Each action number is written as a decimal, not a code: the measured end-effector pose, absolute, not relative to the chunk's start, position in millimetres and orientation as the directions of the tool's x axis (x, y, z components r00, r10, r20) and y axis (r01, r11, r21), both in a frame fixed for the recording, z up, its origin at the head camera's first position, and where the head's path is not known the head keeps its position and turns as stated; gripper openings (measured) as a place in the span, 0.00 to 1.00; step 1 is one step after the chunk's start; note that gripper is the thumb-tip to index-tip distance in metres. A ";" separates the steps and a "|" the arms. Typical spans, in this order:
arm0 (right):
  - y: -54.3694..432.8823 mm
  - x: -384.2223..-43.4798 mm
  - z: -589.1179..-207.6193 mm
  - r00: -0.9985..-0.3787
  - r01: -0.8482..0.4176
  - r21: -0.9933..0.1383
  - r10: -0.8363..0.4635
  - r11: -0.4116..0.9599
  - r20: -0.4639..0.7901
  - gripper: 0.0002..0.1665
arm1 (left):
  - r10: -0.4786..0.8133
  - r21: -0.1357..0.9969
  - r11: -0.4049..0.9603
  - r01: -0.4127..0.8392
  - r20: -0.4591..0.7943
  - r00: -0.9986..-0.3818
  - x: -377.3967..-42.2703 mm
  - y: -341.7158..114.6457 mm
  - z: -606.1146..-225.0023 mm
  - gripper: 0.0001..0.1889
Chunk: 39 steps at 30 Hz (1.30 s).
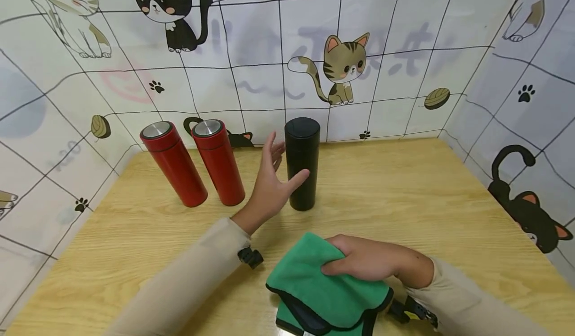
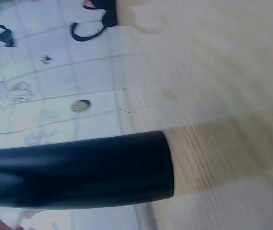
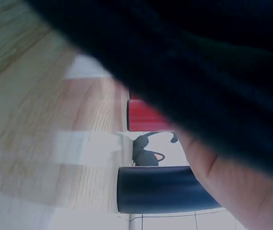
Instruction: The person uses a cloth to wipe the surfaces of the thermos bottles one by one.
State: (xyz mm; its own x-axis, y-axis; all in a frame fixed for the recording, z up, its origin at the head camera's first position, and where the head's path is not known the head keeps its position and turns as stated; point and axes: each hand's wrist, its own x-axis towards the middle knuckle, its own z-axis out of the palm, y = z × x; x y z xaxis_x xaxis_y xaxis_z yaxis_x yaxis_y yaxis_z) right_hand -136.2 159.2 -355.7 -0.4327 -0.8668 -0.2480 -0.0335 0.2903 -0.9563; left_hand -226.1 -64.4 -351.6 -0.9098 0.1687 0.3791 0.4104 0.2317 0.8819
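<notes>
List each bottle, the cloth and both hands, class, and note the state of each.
Left red bottle, upright, capped
Right red bottle, upright, capped
Black bottle, upright, capped
Green cloth, folded, gripped
Left hand, open, thumb before black bottle, contact unclear
Right hand, gripping green cloth

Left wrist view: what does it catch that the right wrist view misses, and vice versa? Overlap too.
Left wrist only: the yarn-ball print and small paw print.

Right wrist only: a red flask and a blurred dark band across the foreground.

Both: the black flask, wood-grain table and cat-print wall.
</notes>
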 end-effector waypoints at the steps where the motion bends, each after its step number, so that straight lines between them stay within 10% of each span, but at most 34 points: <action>1: 159.0 -136.2 -355.1 -0.429 -0.037 -0.956 -0.869 0.289 -0.246 0.18 | 0.160 0.876 0.242 0.416 0.387 -0.908 -220.8 -71.0 -350.4 0.44; 9: 158.9 -135.0 -353.8 -0.462 -0.034 -0.958 -0.854 0.286 -0.239 0.18 | 0.001 0.805 0.359 0.473 0.506 -0.862 -186.8 -126.2 -351.4 0.13; 16: 159.8 -132.6 -355.7 -0.522 0.011 -0.964 -0.821 0.265 -0.232 0.20 | -0.261 0.786 0.336 0.520 0.608 -0.750 -190.6 -151.7 -357.5 0.26; 26: 161.0 -133.3 -352.7 -0.587 0.052 -0.964 -0.773 0.259 -0.240 0.24 | -0.209 0.914 0.279 0.294 0.356 -0.911 -227.1 -162.3 -355.5 0.57; 39: 159.2 -129.5 -337.8 -0.787 0.045 -0.977 -0.595 0.209 -0.164 0.29 | -0.164 0.918 0.276 0.286 0.338 -0.927 -222.8 -167.9 -361.9 0.39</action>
State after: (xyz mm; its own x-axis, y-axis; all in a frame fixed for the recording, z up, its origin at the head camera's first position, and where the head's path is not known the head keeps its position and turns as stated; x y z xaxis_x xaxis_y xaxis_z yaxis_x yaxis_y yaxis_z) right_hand -129.5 159.2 -337.8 -0.7868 -0.5951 -0.1637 0.0451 0.2091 -0.9768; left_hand -222.8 -167.9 -361.9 -0.9270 -0.1635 0.3377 0.2855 0.2764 0.9177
